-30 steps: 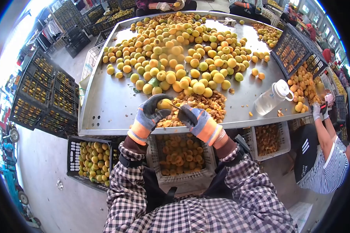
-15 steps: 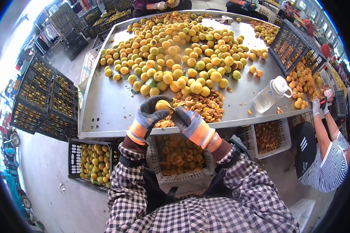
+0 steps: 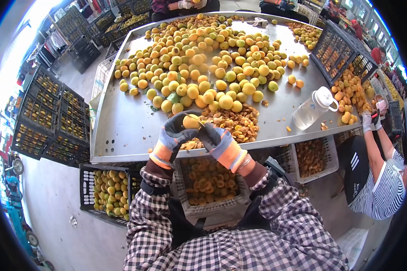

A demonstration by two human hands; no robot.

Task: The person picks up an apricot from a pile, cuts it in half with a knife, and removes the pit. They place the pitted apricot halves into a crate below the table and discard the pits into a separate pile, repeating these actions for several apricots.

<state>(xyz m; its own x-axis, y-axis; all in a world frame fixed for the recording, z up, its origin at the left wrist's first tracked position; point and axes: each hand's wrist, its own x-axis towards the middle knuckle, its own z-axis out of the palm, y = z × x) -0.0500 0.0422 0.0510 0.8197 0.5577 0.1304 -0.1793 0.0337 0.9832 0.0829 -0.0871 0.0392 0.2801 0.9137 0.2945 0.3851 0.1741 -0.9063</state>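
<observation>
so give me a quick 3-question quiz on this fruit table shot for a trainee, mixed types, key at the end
1. Multiple choice: which hand has a single fruit in its grip?
A) the left hand
B) the right hand
C) neither hand
2. True or false: the clear bottle is on the metal table, apart from the main fruit pile.
3. Fill in the blank: in the picture, the nearest black crate with fruit in it is on the ____ side.

Key: 1 A; 2 true; 3 left
</observation>
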